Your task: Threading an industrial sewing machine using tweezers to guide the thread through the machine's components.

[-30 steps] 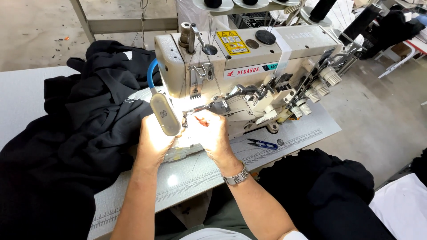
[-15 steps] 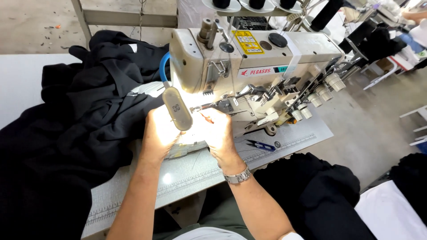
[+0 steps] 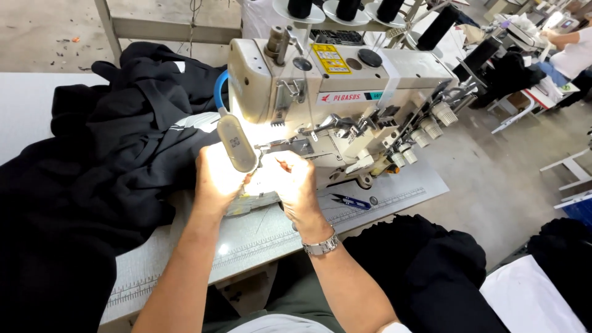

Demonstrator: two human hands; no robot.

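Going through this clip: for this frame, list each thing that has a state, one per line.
Lamp: lit, glaring on both hands.
Left hand: fingers curled at the needle area; grip hidden by glare.
Right hand: closed, beside the left.
Sewing machine: upright, threaded from cones above.
Black fabric: heaped left of the machine.
Snips: lying flat on the table.

Bare grey concrete floor (image 3: 505, 185) fills right side and upper left of frame. Grey metal frame bar (image 3: 172, 28) crosses top left. White-legged work tables (image 3: 570, 172) at right edge.
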